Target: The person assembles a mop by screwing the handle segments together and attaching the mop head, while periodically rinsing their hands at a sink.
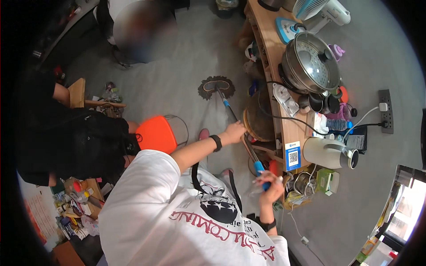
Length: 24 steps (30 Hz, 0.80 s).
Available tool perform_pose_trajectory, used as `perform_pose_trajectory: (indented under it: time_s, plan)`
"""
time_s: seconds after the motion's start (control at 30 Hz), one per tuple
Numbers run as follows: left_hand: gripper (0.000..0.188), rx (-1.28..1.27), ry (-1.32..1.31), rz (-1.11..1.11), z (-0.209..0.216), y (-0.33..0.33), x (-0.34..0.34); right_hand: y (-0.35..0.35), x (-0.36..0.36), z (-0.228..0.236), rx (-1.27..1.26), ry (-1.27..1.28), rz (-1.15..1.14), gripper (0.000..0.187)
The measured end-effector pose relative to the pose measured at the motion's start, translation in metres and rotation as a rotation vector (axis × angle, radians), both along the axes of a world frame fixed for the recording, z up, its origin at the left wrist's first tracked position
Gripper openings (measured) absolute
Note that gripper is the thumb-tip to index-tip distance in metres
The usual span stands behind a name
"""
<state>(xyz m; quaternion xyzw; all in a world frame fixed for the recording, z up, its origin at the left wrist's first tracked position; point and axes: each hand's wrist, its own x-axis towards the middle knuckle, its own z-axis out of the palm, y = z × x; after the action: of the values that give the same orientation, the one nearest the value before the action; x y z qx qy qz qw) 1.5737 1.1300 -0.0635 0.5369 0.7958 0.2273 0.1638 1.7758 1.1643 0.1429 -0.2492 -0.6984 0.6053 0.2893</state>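
Observation:
A mop [228, 106] with a dark grey, fringed oval head lies across my front, its head flat on the grey floor ahead of me. My left hand [234, 132] is closed round the middle of its dark pole, with the arm stretched forward. Nearer my body, my right hand [271, 187] grips the blue upper end of the handle; its fingers are slightly smeared. Just right of my left hand, a round wooden-rimmed item [259, 119] stands on edge against the shelf.
A wooden shelf unit [288, 131] along the right carries a steamer pot [310, 62], an iron [288, 30] and a white kettle [326, 151]. An orange stool [156, 134] stands left, beside a person in black [84, 137]. Another person [142, 31] is at the far left.

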Motion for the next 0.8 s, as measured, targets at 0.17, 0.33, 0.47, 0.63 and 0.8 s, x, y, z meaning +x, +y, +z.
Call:
perform_pose_trajectory:
  time_s: [0.17,0.33,0.47,0.63,0.8]
  plan:
    - [0.014,0.087,-0.022,-0.037,0.018,-0.033,-0.076,-0.023,-0.085,0.029,0.076,0.112,0.391,0.039]
    - [0.011,0.133,-0.152,-0.012,0.027,-0.058,-0.049,-0.051,-0.067,0.031,0.229,0.203,0.499,0.028]
    - [0.013,0.217,-0.099,0.013,-0.001,-0.055,0.010,-0.049,0.008,0.020,0.179,0.059,0.373,0.032]
    - [0.020,-0.045,0.021,-0.084,0.027,-0.042,0.118,-0.038,0.125,0.015,0.073,0.003,0.036,0.052]
    - [0.019,-0.156,0.047,-0.242,0.026,-0.035,0.206,-0.047,0.229,0.003,-0.102,-0.041,-0.250,0.041]
